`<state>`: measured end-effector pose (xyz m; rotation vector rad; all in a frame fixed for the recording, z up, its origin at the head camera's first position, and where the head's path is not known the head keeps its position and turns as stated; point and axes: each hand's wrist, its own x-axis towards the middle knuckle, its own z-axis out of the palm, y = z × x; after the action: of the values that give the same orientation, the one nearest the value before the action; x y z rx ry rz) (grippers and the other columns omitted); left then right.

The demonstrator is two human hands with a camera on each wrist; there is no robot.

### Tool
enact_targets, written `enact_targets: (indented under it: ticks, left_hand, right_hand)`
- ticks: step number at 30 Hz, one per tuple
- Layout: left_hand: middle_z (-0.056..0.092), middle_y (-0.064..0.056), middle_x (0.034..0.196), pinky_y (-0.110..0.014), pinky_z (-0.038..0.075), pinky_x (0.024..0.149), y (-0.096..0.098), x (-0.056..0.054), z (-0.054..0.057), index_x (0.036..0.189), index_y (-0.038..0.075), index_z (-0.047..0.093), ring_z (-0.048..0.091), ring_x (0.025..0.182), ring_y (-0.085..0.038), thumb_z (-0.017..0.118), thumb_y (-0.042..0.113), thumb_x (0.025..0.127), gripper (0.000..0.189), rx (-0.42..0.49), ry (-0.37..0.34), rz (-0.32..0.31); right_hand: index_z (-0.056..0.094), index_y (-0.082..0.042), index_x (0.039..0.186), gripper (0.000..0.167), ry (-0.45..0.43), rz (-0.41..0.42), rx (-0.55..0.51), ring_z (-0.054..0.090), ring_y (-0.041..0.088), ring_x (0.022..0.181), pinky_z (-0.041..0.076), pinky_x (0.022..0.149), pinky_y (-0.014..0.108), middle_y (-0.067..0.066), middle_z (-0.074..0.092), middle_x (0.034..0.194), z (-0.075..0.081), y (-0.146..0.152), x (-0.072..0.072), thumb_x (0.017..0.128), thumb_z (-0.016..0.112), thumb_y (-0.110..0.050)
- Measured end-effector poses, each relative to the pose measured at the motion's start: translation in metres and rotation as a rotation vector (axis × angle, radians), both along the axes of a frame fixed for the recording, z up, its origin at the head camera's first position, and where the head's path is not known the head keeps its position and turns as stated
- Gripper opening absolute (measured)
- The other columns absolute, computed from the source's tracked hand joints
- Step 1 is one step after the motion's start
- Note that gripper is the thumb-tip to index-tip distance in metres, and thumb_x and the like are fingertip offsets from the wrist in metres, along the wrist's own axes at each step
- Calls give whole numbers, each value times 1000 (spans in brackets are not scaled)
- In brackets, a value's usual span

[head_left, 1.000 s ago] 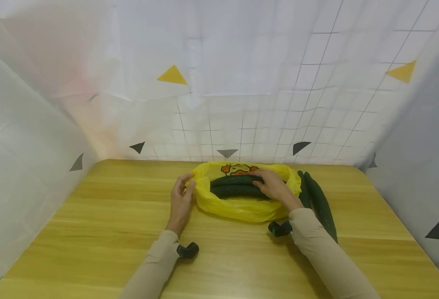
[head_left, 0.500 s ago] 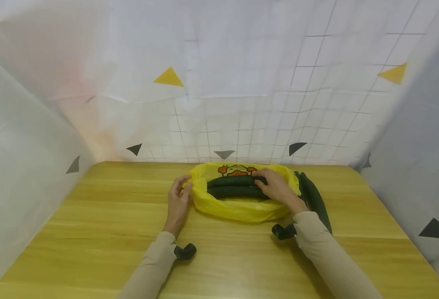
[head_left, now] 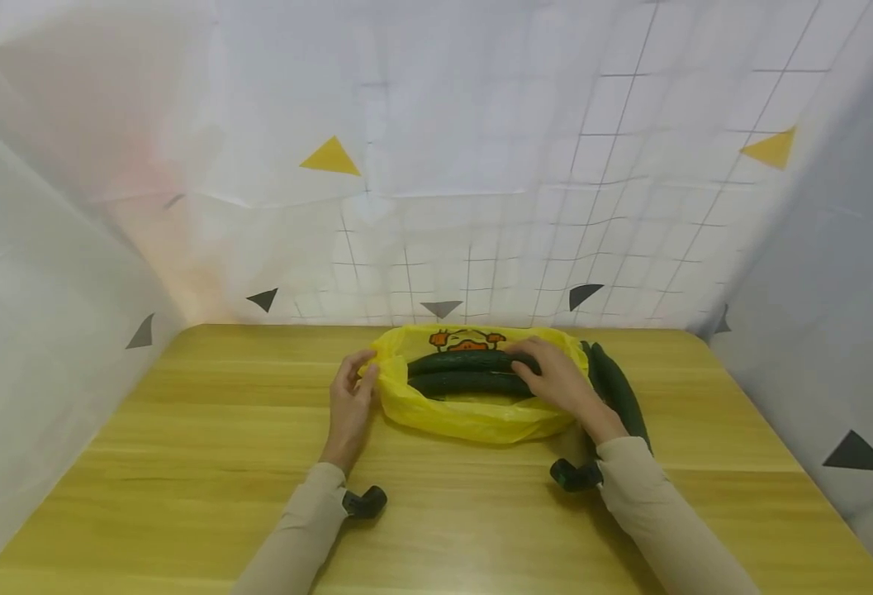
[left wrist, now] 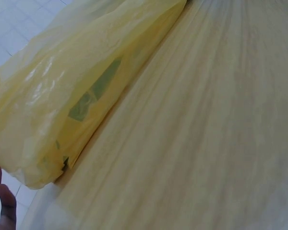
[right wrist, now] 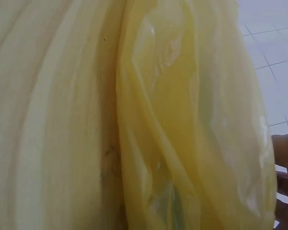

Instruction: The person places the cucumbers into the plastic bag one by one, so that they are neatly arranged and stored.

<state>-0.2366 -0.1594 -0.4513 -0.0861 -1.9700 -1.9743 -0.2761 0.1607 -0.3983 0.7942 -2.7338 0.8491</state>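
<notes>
A yellow plastic bag [head_left: 466, 424] with a cartoon print lies with its mouth spread wide near the table's back edge. Inside it two dark green cucumbers [head_left: 473, 383] lie side by side. At the bag's left end my left hand [head_left: 348, 409] pinches the rim between fingers and thumb. My right hand [head_left: 564, 384] reaches over the right end of the bag, fingers and thumb around the rear cucumber [head_left: 466, 362]. In the left wrist view, green shows through the bag [left wrist: 96, 91].
More cucumbers [head_left: 618, 388] lie on the table just right of the bag, partly behind my right forearm. White sheets [head_left: 443, 124] with grid lines and triangles stand behind and at both sides of the wooden table [head_left: 183, 463].
The right hand has slid a little to the right along the rear cucumber. My left hand keeps its place at the bag's rim. The whole view has shifted slightly.
</notes>
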Motion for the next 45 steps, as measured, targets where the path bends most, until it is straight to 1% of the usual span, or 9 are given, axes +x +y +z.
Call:
enact_targets:
  ticks: [3, 7, 10, 20, 26, 32, 38, 41, 45]
  left_hand:
    - [53, 0, 132, -25, 44, 64, 0, 3, 5, 124, 14, 55, 47, 81, -30, 56, 30, 95, 32, 13, -13, -16]
    - [53, -4, 132, -27, 45, 65, 1, 11, 18, 125, 9, 54, 46, 85, -39, 55, 23, 96, 32, 16, -18, -30]
    - [52, -5, 133, -28, 45, 68, 2, 15, 24, 126, 6, 53, 46, 87, -39, 53, 21, 97, 33, -1, -22, -30]
    - [53, -5, 131, -26, 43, 63, 2, 16, 26, 125, 5, 53, 44, 78, -32, 53, 17, 97, 30, 19, -11, -37]
    - [51, -6, 133, -26, 44, 66, 3, 15, 25, 126, 5, 53, 46, 81, -29, 52, 17, 98, 31, 26, -15, -41]
    - [52, -3, 133, -25, 44, 67, 4, 16, 25, 125, 6, 53, 46, 84, -29, 53, 18, 97, 30, 24, -22, -43]
    - [52, -5, 133, -25, 44, 67, 5, 16, 25, 126, 6, 53, 47, 85, -32, 53, 19, 97, 32, 6, -16, -38]
    - [52, -6, 134, -26, 45, 66, 4, 16, 24, 127, 5, 53, 47, 84, -34, 53, 19, 97, 33, -1, -15, -36]
    - [52, -6, 133, -27, 45, 64, 3, 16, 23, 126, 6, 53, 46, 81, -36, 53, 20, 97, 33, -6, -14, -27]
  right_hand:
    - [59, -7, 123, 30, 17, -3, -16, 54, 30, 113, 46, 93, 50, 11, 58, 124, 1, 4, 5, 95, 57, -14]
    - [57, -9, 126, 32, 20, -13, -35, 54, 29, 113, 46, 91, 49, 10, 56, 127, 3, 8, 11, 95, 57, -16]
    - [55, -9, 129, 35, 26, -26, -52, 55, 30, 112, 47, 90, 49, 10, 55, 127, 5, 12, 16, 95, 57, -17]
    - [50, -9, 133, 41, 85, -39, -104, 54, 28, 114, 45, 92, 49, 10, 55, 127, 4, 28, 30, 94, 59, -15]
    - [48, -8, 135, 43, 100, -35, -125, 53, 30, 114, 45, 92, 50, 12, 54, 127, 4, 35, 38, 94, 59, -15]
    - [50, -5, 133, 43, 177, -31, -140, 52, 31, 110, 45, 88, 50, 15, 53, 122, 4, 41, 41, 92, 61, -12]
    - [49, 1, 131, 44, 262, -52, -181, 52, 32, 110, 45, 88, 50, 19, 53, 123, 5, 54, 39, 89, 63, -3]
    - [47, 2, 131, 44, 250, -76, -209, 52, 35, 111, 43, 88, 52, 21, 52, 124, 7, 64, 39, 89, 62, -2]
    - [44, 3, 133, 44, 184, -102, -224, 50, 39, 113, 41, 91, 57, 24, 50, 126, 11, 78, 41, 92, 59, -6]
